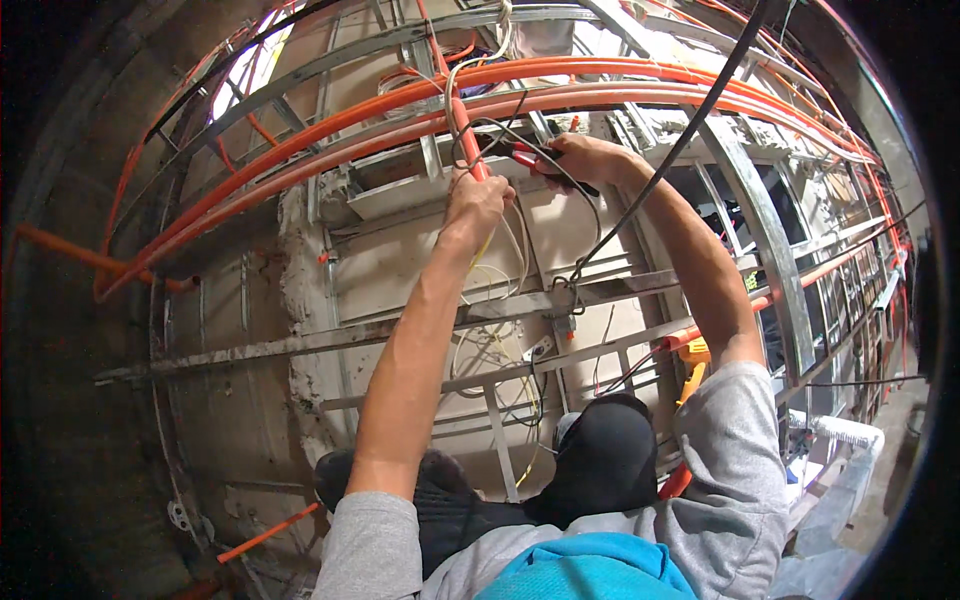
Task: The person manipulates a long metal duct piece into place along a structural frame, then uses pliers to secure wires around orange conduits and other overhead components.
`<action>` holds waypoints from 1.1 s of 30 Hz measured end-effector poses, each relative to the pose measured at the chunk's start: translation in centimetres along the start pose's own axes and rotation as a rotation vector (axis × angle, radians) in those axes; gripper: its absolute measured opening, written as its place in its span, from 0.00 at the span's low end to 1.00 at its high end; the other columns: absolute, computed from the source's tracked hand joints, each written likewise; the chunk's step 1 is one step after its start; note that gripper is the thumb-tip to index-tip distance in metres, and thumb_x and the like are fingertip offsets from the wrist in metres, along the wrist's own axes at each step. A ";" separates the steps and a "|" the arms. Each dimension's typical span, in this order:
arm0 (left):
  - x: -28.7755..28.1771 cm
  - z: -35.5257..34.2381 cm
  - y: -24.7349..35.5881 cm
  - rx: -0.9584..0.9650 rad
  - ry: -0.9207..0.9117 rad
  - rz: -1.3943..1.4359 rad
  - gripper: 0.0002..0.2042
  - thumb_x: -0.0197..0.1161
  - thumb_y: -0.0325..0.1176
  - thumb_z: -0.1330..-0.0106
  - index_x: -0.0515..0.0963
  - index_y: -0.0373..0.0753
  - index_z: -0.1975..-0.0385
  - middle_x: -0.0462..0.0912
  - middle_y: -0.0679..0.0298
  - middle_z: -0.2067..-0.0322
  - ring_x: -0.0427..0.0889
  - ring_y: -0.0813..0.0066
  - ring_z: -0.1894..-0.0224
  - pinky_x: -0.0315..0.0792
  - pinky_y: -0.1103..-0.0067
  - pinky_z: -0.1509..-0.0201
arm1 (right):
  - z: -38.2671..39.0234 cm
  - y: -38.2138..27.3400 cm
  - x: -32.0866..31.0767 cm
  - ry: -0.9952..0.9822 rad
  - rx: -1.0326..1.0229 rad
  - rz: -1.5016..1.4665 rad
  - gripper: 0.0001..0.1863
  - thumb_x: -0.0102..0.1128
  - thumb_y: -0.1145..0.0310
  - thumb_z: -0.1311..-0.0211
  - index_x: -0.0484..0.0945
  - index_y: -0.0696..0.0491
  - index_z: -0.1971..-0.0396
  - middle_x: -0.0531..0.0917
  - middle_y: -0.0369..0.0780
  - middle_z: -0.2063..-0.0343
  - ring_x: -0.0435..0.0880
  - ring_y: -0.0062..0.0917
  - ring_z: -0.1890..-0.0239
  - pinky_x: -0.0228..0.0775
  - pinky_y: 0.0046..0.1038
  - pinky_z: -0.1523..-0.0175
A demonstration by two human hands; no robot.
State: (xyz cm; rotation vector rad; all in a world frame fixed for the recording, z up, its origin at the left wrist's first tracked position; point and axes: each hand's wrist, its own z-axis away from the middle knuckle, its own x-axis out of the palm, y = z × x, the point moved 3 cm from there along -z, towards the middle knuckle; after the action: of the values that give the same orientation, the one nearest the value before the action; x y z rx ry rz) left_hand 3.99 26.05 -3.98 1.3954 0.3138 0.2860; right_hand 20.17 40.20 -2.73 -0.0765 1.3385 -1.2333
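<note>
My left hand (478,205) is closed round the lower part of an upright orange conduit (463,130), just below where it crosses the long orange conduit runs (560,95). White and dark cables (523,250) loop around it and hang beneath. Just to the right, my right hand (582,160) grips a red and black hand tool (524,158), apparently pliers, beside the dark cables; its tip is hard to make out. A thick black cable (680,150) runs diagonally past my right forearm.
Metal framing channels (750,225) cross around and below me over boards (580,230). My dark-clad knees (610,440) are among them. A yellow tool (692,355) lies by my right arm. Silver ducting (850,440) is at lower right, a short orange pipe (270,530) at lower left.
</note>
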 end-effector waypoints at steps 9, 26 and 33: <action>-0.4 0.5 0.4 0.029 -0.005 0.024 0.05 0.56 0.28 0.42 0.69 0.41 0.67 0.84 0.58 0.72 0.84 0.74 0.72 0.73 0.76 0.71 | 1.6 1.2 0.6 0.031 0.028 0.080 0.16 0.56 0.57 0.29 0.82 0.56 0.63 0.83 0.36 0.78 0.81 0.19 0.76 0.74 0.27 0.70; -0.2 0.0 1.4 0.004 -0.040 -0.016 0.05 0.57 0.31 0.42 0.73 0.36 0.70 0.84 0.56 0.72 0.84 0.71 0.72 0.74 0.74 0.70 | 3.1 8.4 3.3 0.044 0.110 0.557 0.09 0.58 0.70 0.46 0.83 0.59 0.72 0.85 0.50 0.75 0.87 0.40 0.70 0.76 0.41 0.67; -1.3 -0.8 1.7 -0.167 -0.199 0.116 0.10 0.63 0.34 0.37 0.75 0.32 0.65 0.83 0.58 0.71 0.85 0.69 0.72 0.77 0.77 0.72 | 4.0 7.2 3.8 -0.054 0.274 0.450 0.09 0.59 0.70 0.46 0.81 0.58 0.68 0.84 0.45 0.78 0.85 0.31 0.76 0.73 0.34 0.74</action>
State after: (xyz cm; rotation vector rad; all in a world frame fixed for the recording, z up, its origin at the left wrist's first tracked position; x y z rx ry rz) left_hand 2.45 26.56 -2.34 1.2670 0.0434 0.2601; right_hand 26.67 38.31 -8.71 0.3652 1.0536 -1.0075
